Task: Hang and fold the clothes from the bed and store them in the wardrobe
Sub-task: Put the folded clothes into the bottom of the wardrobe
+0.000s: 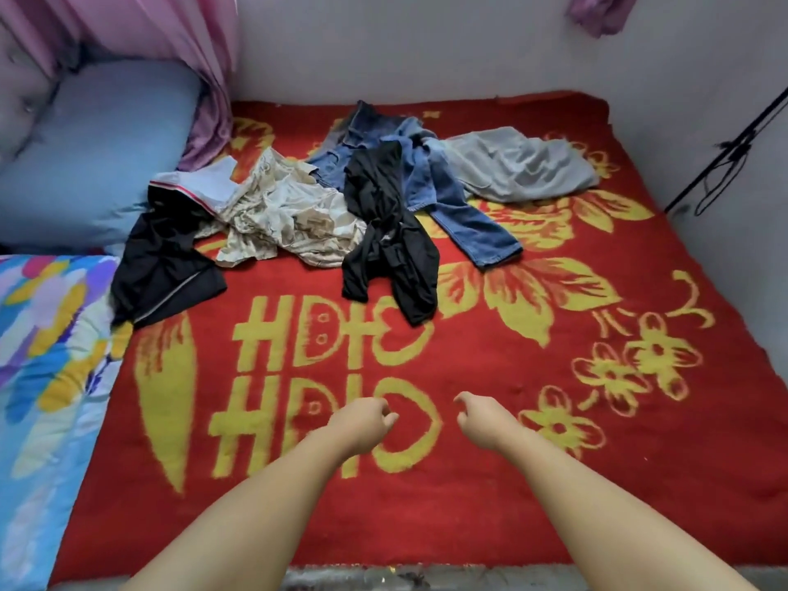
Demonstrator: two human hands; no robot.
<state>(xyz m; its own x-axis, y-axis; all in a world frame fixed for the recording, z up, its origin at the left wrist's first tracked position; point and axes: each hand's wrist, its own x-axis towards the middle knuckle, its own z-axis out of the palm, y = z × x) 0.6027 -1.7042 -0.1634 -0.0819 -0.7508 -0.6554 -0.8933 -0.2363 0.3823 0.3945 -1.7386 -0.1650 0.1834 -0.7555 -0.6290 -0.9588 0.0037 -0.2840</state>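
Two bare forearms reach out over the bed (469,505) from 6 o'clock, both hands hovering above the red blanket with its yellow flowers and lettering. Neither holds anything.

Far left, 9 o'clock: patterned quilt (47,377) in blues, yellows and purples, lying along the bed's edge. Above it, 10 o'clock: blue pillow (94,155) against a grey tufted headboard; pink curtain (179,44) hangs down beside it, its hem touching the blanket.

Clothes sit in a loose heap across the far half of the bed, 11 to 1 o'clock, well apart from both hands. Left to right:
- black shorts (166,266) with pale piping, nearest the quilt; a white piece with a red stripe lies at their top edge.
- cream printed garment (281,215), crumpled, overlapping the shorts' upper side.
- black top (388,245), draped toward 6 o'clock, lying over the denim.
- blue jeans (464,219), one leg stretched toward 5 o'clock; more denim bunched behind.
- grey garment (524,164), spread flat toward the wall at 1 o'clock.

Left hand (362,422): fingers loosely curled, thumb near fingertips, empty. Right hand (479,418): same loose curl, empty. The hands are near each other, not touching.

Far right, 2 o'clock: thin black stand with cable (725,164) leaning on the white wall. A purple cloth (597,10) hangs at 1 o'clock, top edge.
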